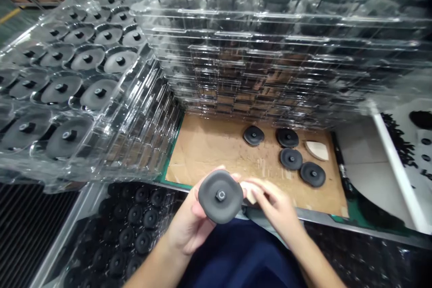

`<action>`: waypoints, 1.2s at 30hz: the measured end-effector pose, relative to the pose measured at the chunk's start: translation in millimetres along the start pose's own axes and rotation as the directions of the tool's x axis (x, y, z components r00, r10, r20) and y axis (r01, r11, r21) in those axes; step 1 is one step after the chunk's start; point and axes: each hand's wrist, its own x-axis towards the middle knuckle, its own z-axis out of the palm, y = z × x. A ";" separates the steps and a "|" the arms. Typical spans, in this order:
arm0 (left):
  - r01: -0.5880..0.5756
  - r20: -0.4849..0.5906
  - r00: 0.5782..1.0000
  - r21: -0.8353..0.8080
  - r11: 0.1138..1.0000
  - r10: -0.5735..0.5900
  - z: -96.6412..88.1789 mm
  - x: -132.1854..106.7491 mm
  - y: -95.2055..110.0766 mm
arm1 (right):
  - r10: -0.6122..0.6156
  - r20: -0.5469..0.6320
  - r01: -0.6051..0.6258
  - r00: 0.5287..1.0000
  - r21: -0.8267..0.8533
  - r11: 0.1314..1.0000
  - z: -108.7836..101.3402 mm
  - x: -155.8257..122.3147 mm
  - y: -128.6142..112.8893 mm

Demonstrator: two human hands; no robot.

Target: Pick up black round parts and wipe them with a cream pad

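My left hand (191,222) grips a dark grey rounded disc (220,196) with a metal nut at its centre, face turned toward me. My right hand (273,204) is just right of the disc, fingers pinched on a small pale piece (249,191) that touches the disc's edge. Both hands hover over the near edge of a brown cardboard work surface (209,148). Several loose discs of the same kind (290,158) lie on the cardboard further right.
Tall stacks of clear plastic trays (270,54) holding discs rise behind, and a second stack (74,85) stands at the left. A bin of discs (128,234) lies at lower left. A pale wedge-shaped piece (317,150) rests near the loose discs.
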 end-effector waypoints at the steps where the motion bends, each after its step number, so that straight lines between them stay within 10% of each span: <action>1: 0.004 -0.008 1.000 -0.001 1.000 -0.004 -0.6 0.8 -0.1 | -0.003 0.039 0.003 0.999 0.002 1.000 3.6 -9.3 4.5; 7: 0.030 0.069 0.997 0.014 0.999 -0.031 3.4 5.6 -4.4 | 0.011 -0.142 -0.014 0.990 -0.023 1.000 -20.6 -13.2 -35.4; 9: 0.030 0.062 0.998 0.041 0.999 -0.033 6.5 5.7 -6.9 | -0.190 -0.228 0.180 0.955 -0.063 0.982 -33.6 0.1 -65.6; 12: 0.007 -0.036 0.999 0.104 0.995 -0.003 7.0 4.3 -10.1 | -0.483 -0.058 0.480 0.874 -0.051 0.876 -38.3 24.1 -88.9; 16: -0.008 -0.127 0.992 0.063 0.998 0.016 -4.3 -0.2 -10.5 | -0.190 0.043 0.190 0.981 0.008 0.982 -22.4 46.7 -47.5; 21: 0.050 -0.044 0.998 -0.084 0.995 -0.053 -12.4 -3.9 -8.7 | -0.046 -0.040 0.045 0.998 -0.015 0.999 4.4 31.1 21.4; 30: -0.022 0.083 0.996 0.061 0.998 0.016 -7.5 1.3 -12.8 | 0.018 -0.137 -0.001 0.990 0.126 0.992 2.9 -12.7 4.7; 32: -0.237 0.134 0.970 0.342 0.909 0.203 -13.2 1.8 -16.8 | 0.045 -0.146 -0.020 0.988 0.165 0.986 4.1 -13.9 2.7; 36: -0.519 0.395 0.835 0.796 0.310 0.383 -23.6 4.8 -21.2 | 0.108 -0.177 -0.062 0.978 0.243 0.968 -2.4 -16.4 -6.3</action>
